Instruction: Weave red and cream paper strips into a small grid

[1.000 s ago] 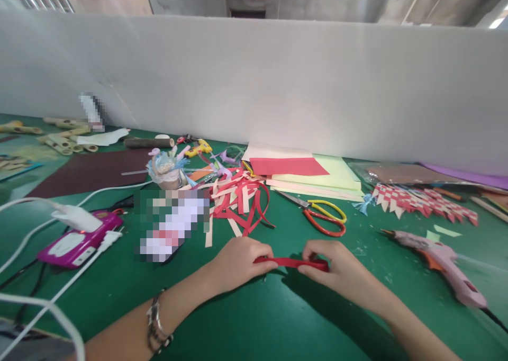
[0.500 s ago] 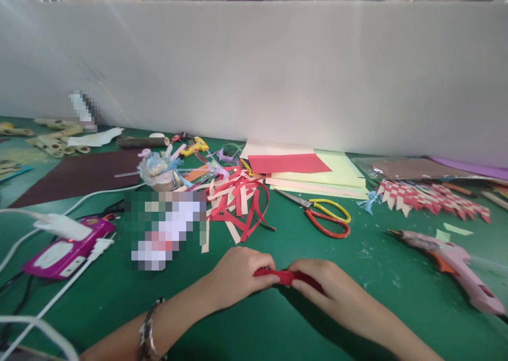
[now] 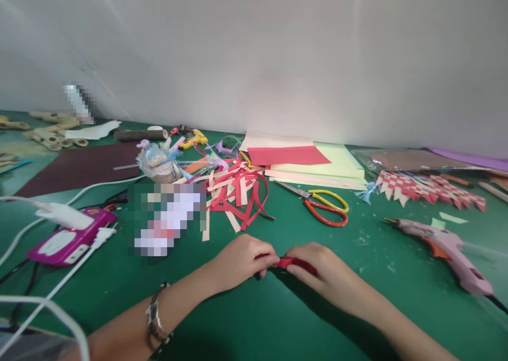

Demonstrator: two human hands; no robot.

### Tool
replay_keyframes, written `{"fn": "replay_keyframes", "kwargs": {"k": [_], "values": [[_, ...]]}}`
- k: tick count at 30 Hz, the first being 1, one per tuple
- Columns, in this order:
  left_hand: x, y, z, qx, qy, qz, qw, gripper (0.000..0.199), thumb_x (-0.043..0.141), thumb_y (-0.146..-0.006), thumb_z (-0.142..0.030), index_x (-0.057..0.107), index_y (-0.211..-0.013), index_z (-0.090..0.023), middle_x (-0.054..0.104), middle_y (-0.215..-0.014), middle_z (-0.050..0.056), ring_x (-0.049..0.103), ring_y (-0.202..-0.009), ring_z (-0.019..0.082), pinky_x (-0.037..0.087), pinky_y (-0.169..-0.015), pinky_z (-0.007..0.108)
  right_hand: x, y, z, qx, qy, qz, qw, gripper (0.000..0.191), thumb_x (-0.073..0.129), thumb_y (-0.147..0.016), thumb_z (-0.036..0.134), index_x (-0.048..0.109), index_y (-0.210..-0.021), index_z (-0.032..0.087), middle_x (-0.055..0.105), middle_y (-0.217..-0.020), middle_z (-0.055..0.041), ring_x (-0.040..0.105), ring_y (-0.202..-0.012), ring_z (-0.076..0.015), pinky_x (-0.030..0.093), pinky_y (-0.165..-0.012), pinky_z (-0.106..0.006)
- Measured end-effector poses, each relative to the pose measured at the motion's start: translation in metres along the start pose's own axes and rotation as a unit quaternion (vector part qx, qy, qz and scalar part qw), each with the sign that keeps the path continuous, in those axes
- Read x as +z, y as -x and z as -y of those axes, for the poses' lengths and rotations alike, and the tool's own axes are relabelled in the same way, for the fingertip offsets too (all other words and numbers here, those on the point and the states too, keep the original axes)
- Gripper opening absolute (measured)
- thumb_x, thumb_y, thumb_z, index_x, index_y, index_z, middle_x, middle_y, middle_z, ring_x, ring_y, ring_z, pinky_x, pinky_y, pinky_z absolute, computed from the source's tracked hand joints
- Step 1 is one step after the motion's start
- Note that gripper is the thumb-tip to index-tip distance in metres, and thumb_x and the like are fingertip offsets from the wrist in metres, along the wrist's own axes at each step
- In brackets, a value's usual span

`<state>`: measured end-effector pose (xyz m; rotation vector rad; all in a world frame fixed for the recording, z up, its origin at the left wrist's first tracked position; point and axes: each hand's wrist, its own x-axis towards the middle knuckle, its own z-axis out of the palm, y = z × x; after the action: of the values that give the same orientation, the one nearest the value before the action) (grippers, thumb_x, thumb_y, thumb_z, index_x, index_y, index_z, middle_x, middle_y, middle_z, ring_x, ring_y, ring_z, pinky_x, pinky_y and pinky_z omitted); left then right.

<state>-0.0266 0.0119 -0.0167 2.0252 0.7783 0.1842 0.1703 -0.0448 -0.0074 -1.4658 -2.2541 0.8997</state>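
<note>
A red paper strip [image 3: 284, 263] is stretched between my two hands, just above the green table. My left hand [image 3: 243, 263] pinches its left end, with the thumb and fingers pressed together. Around the right part of the strip my right hand [image 3: 317, 265] is closed, thumb below and fingers above. Most of the strip is hidden by the fingers. Beyond my hands lies a loose pile of red and pale pink strips [image 3: 242, 191]. Scissors [image 3: 325, 205] with one yellow and one red handle rest to the right of the pile.
A pink glue gun [image 3: 448, 250] lies at the right, below a red-and-pink woven paper piece [image 3: 432, 190]. Paper sheets [image 3: 337, 165] are stacked at the back. At the left are a purple power strip [image 3: 73, 239], white cables and a dark sheet [image 3: 87, 165].
The view has tilted down slightly, so things sit higher in the picture. My left fingers have shifted on the red strip, and less of it shows between my hands.
</note>
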Motion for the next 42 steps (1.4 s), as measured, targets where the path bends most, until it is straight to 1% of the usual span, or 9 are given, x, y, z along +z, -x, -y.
{"fn": "replay_keyframes", "kwargs": {"k": [3, 5, 8, 14, 19, 24, 29, 36, 42], "values": [[0.003, 0.0, -0.001, -0.009, 0.028, -0.035, 0.999, 0.024, 0.053, -0.082, -0.039, 0.06, -0.093, -0.018, 0.055, -0.062, -0.004, 0.05, -0.055, 0.009, 0.036, -0.055, 0.017, 0.002, -0.001, -0.003, 0.01, -0.021, -0.021, 0.999, 0.026, 0.041, -0.089, 0.03, 0.061, -0.078, 0.019, 0.062, -0.068, -0.0007, 0.053, -0.061, -0.0122, 0.035, -0.057, -0.021], [0.004, 0.0, -0.001, -0.019, 0.042, -0.064, 0.997, 0.033, 0.062, -0.075, -0.038, 0.056, -0.102, -0.019, 0.054, -0.063, -0.005, 0.05, -0.056, 0.009, 0.036, -0.054, 0.017, 0.003, -0.001, -0.005, 0.03, -0.028, -0.046, 0.998, 0.027, 0.041, -0.088, 0.029, 0.061, -0.073, 0.018, 0.059, -0.061, 0.0004, 0.05, -0.056, -0.011, 0.034, -0.054, -0.021], [0.005, 0.0, -0.002, -0.03, 0.064, -0.075, 0.995, 0.022, 0.057, -0.079, -0.037, 0.057, -0.085, -0.017, 0.052, -0.057, -0.006, 0.048, -0.051, 0.008, 0.034, -0.051, 0.017, 0.003, -0.002, -0.008, 0.06, -0.078, -0.066, 0.993, 0.03, 0.041, -0.087, 0.029, 0.061, -0.068, 0.017, 0.058, -0.058, 0.0008, 0.05, -0.054, -0.0108, 0.034, -0.052, -0.02], [0.004, -0.002, -0.003, -0.021, 0.063, -0.117, 0.991, 0.031, 0.051, -0.083, -0.038, 0.052, -0.062, -0.015, 0.055, -0.054, -0.003, 0.048, -0.048, 0.007, 0.033, -0.048, 0.017, 0.003, -0.001, -0.009, 0.066, -0.108, -0.089, 0.988, 0.023, 0.05, -0.082, 0.029, 0.066, -0.071, 0.017, 0.065, -0.066, -0.0012, 0.055, -0.061, -0.0133, 0.039, -0.056, -0.022], [0.006, -0.002, -0.003, -0.035, 0.074, -0.097, 0.992, 0.03, 0.05, -0.084, -0.036, 0.056, -0.063, -0.014, 0.06, -0.058, -0.001, 0.05, -0.049, 0.007, 0.035, -0.049, 0.016, 0.001, -0.001, -0.006, 0.047, -0.055, -0.091, 0.993, 0.018, 0.051, -0.082, 0.029, 0.067, -0.078, 0.02, 0.068, -0.075, -0.001, 0.056, -0.066, -0.0143, 0.042, -0.072, -0.028], [0.007, -0.001, -0.003, -0.036, 0.089, -0.077, 0.992, 0.043, 0.036, -0.089, -0.038, 0.06, -0.064, -0.013, 0.057, -0.055, 0.0, 0.048, -0.046, 0.008, 0.035, -0.049, 0.018, 0.003, -0.001, -0.007, 0.015, -0.039, -0.044, 0.998, 0.028, 0.043, -0.088, 0.029, 0.059, -0.068, 0.019, 0.061, -0.062, 0.0038, 0.052, -0.056, -0.0091, 0.031, -0.097, -0.037], [0.003, -0.002, -0.005, -0.063, 0.16, -0.065, 0.983, 0.045, 0.034, -0.089, -0.039, 0.06, -0.066, -0.012, 0.051, -0.05, -0.001, 0.044, -0.045, 0.008, 0.034, -0.049, 0.019, 0.0, -0.001, -0.011, 0.01, -0.018, -0.063, 0.998, 0.034, 0.037, -0.09, 0.027, 0.053, -0.062, 0.019, 0.054, -0.057, 0.0057, 0.045, -0.051, -0.0074, 0.031, -0.098, -0.037], [0.001, -0.004, -0.005, -0.06, 0.227, -0.043, 0.971, 0.045, 0.034, -0.089, -0.036, 0.062, -0.064, -0.011, 0.048, -0.046, -0.002, 0.044, -0.045, 0.007, 0.036, -0.054, 0.02, -0.009, 0.0, -0.015, 0.024, -0.041, -0.145, 0.988, 0.023, 0.046, -0.087, 0.031, 0.06, -0.071, 0.021, 0.06, -0.062, 0.0035, 0.052, -0.057, -0.0105, 0.03, -0.099, -0.04], [-0.001, -0.004, -0.002, -0.067, 0.238, -0.044, 0.968, 0.038, 0.042, -0.085, -0.037, 0.058, -0.06, -0.013, 0.046, -0.047, -0.004, 0.042, -0.046, 0.007, 0.033, -0.052, 0.019, -0.012, 0.0, -0.016, -0.002, -0.12, -0.069, 0.99, 0.028, 0.043, -0.089, 0.032, 0.06, -0.072, 0.019, 0.063, -0.063, 0.0027, 0.058, -0.058, -0.0099, 0.03, -0.101, -0.035]]}}
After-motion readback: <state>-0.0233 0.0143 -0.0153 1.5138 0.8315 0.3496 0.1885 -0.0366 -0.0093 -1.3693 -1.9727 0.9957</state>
